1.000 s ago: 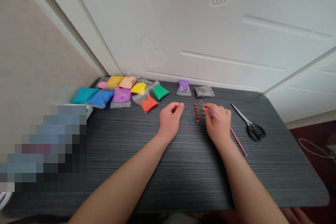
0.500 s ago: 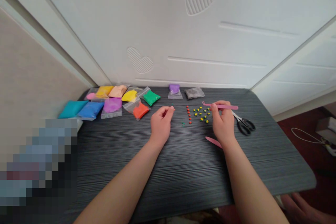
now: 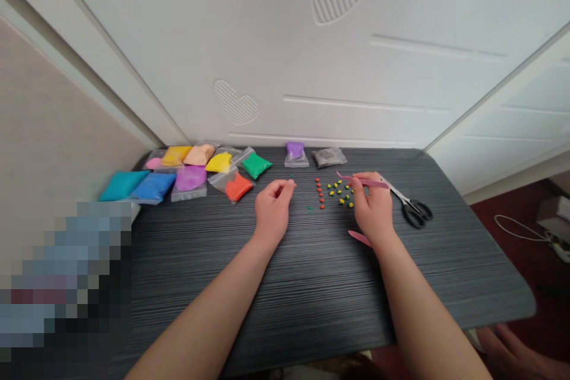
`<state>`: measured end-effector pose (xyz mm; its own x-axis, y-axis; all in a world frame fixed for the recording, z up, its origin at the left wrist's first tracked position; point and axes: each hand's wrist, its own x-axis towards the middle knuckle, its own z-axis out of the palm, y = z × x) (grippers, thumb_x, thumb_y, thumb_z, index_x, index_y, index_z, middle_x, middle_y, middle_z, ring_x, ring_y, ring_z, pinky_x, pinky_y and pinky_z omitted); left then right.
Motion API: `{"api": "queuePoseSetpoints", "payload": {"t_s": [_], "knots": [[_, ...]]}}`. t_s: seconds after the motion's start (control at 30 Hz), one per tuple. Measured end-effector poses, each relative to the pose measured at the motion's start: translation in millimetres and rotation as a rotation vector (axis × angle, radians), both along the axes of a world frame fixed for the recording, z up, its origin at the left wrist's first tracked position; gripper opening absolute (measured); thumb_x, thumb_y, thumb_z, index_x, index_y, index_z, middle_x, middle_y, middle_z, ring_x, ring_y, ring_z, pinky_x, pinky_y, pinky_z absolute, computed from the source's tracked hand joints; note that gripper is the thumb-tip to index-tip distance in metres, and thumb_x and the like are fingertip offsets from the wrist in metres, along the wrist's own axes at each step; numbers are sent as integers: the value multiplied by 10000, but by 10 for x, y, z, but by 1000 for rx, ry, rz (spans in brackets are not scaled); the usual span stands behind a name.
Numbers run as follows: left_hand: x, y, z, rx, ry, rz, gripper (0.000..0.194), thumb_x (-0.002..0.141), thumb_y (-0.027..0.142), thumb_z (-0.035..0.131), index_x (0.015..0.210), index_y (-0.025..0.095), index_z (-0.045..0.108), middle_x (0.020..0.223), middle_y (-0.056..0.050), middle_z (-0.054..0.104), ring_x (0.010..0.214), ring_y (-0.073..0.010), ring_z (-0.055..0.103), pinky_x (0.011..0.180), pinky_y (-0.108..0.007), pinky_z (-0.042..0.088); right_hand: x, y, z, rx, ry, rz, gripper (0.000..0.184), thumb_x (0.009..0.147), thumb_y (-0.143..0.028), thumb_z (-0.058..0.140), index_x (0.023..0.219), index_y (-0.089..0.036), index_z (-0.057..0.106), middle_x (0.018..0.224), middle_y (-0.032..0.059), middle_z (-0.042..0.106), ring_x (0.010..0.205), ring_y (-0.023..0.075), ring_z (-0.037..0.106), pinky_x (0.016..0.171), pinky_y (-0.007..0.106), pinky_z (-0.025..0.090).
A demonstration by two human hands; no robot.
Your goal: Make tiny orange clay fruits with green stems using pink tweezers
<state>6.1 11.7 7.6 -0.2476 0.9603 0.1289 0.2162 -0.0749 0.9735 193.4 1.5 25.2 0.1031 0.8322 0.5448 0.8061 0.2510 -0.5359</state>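
Observation:
My right hand is closed around a pink clay modelling tool, its thin tip pointing left above the table. My left hand is closed with thumb and forefinger pinched; whatever lies at the fingertips is too small to make out. Between the hands, several small red balls form a column. Beside them sit several small yellow-and-green clay pieces, some partly behind my right fingers. Small green clay bits lie nearer my left hand. A second pink tool is partly hidden by my right wrist.
Black-handled scissors lie right of my right hand. Bags of coloured clay, including green, orange and blue, spread across the back left. Purple and grey bags rest against the white panel behind the dark table.
My right hand has shifted slightly left, and the pink tool in it has moved left and turned a little. My left hand stays nearly where it was.

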Motion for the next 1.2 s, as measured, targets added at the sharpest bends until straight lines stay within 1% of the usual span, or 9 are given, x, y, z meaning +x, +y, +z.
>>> {"api": "queuePoseSetpoints", "payload": {"t_s": [0.17, 0.23, 0.37, 0.53, 0.67, 0.77, 0.93, 1.07, 1.2], "knots": [[0, -1, -4, 3, -14, -2, 263, 751, 399, 513, 707, 166, 627, 657, 9, 602, 639, -125, 521, 626, -235, 382, -24, 16, -20, -90, -196, 59, 198, 870, -298, 383, 857, -207, 558, 878, 26, 649, 777, 180, 543, 750, 346, 300], [0, -1, -6, 9, -18, -2, 262, 750, 399, 517, 704, 166, 626, 652, 12, 599, 640, -123, 519, 630, -234, 381, -25, 15, -24, -124, -234, 81, 204, 872, -293, 376, 843, -209, 560, 889, 19, 652, 754, 176, 542, 749, 346, 289], [-1, -3, -7, 8, -17, -4, 260, 751, 399, 516, 703, 167, 625, 641, 17, 591, 631, -119, 513, 623, -233, 377, 20, 1, -2, -79, -204, 14, 193, 867, -301, 385, 856, -201, 549, 869, 27, 647, 746, 175, 544, 749, 341, 287], [8, -8, 3, 10, -27, 2, 257, 751, 395, 521, 685, 166, 621, 632, 22, 584, 631, -114, 508, 627, -229, 373, 79, 3, 15, -95, -204, -17, 185, 861, -296, 393, 825, -195, 543, 829, 32, 643, 718, 183, 546, 726, 336, 292], [12, -3, -3, 5, -29, 0, 252, 752, 390, 527, 690, 164, 622, 620, 27, 574, 625, -110, 500, 621, -221, 368, 78, 27, -1, -40, -178, -127, 194, 869, -305, 380, 881, -193, 538, 860, 40, 639, 710, 176, 543, 719, 326, 295], [12, 3, -15, 10, -38, -1, 251, 754, 386, 527, 691, 163, 623, 614, 28, 566, 627, -108, 499, 616, -216, 366, 88, 45, -16, -81, -201, -120, 182, 860, -299, 393, 854, -196, 543, 822, 30, 640, 714, 181, 546, 711, 321, 296], [6, 0, -18, 11, -27, 3, 250, 755, 383, 524, 694, 164, 626, 617, 26, 571, 623, -110, 502, 617, -218, 369, 157, 19, -17, -25, -185, -191, 188, 855, -296, 390, 800, -184, 531, 847, 62, 630, 718, 189, 537, 716, 333, 304], [7, -5, -9, 15, -22, 5, 247, 756, 381, 525, 695, 164, 627, 614, 26, 569, 622, -111, 501, 616, -217, 370, 192, 1, -30, -66, -200, -173, 193, 850, -291, 388, 767, -183, 524, 837, 67, 634, 728, 201, 541, 709, 339, 310], [10, -4, -10, 10, -19, 7, 250, 753, 384, 527, 694, 162, 626, 612, 25, 567, 618, -112, 499, 610, -219, 369, 224, 20, -47, -1, -159, -273, 213, 857, -306, 360, 814, -178, 526, 839, 75, 626, 710, 197, 540, 716, 342, 317]]}}
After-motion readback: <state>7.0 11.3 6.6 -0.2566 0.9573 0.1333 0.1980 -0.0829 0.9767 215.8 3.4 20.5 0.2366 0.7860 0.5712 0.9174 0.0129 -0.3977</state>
